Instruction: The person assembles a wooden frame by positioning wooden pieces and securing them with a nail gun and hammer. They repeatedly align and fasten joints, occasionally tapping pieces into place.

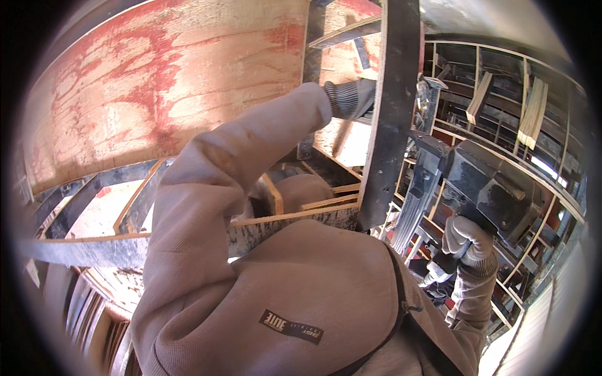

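My right hand [469,239], in a pale work glove, is wrapped around the handle of a black nail gun [486,182]. Its long ridged magazine [415,197] runs close to the right face of a dark upright board [392,119]. With my arm bent across in front of me, my left hand [357,99] reaches in behind that same board. It wears a grey glove with a knitted cuff, and the board hides its fingers. I cannot tell whether it grips the board or only touches it.
A large reddish, worn plywood panel [163,94] fills the upper left. Below it runs a dark-faced timber frame [94,250] with crosspieces. More wooden framing [533,113] spreads out at the right. Several stacked boards [84,319] stand at the lower left.
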Action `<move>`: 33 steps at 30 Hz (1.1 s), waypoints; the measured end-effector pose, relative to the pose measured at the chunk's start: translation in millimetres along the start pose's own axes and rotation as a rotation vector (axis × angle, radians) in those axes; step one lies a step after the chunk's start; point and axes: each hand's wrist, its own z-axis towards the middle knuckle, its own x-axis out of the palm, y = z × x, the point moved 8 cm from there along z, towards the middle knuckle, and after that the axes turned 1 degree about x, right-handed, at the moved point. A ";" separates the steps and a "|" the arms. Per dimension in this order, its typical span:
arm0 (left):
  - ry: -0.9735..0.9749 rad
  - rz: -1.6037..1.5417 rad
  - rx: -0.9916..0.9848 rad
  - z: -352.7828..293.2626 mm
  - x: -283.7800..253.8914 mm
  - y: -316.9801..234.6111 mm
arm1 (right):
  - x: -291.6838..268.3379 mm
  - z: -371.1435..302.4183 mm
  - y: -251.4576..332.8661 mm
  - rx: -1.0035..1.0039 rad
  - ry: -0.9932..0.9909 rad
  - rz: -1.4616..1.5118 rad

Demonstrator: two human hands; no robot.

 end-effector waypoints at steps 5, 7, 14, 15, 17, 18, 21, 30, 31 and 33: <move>0.033 0.034 0.046 3.4 5.8 -0.8 | -5.4 2.4 -3.9 0.037 0.008 0.012; 0.039 0.048 0.054 5.4 7.5 -0.8 | -6.7 5.3 -6.9 0.004 0.087 0.005; 0.070 0.081 0.121 3.9 8.6 -2.8 | -23.2 2.6 -18.7 -0.115 0.211 0.071; 0.097 0.089 0.089 3.2 10.2 1.1 | -22.7 2.0 -18.2 -0.140 0.227 0.095; 0.105 0.043 -0.015 2.8 10.3 12.6 | -19.8 -1.5 -13.8 -0.178 0.254 0.082; 0.111 0.042 -0.031 2.8 11.1 15.8 | -20.7 -1.2 -14.2 -0.157 0.217 0.057; 0.096 0.066 0.045 5.4 12.9 15.7 | -17.0 0.8 -11.8 -0.095 0.147 0.046; 0.014 -0.362 -0.232 1.1 13.9 41.0 | -1.8 4.1 8.0 -0.068 0.168 -0.003; 0.022 -0.645 -0.291 -1.3 17.7 43.3 | -1.1 7.2 5.7 -0.044 0.183 0.000; -0.067 -1.587 -0.546 -5.9 35.2 48.6 | 5.0 10.4 9.1 -0.093 0.288 0.044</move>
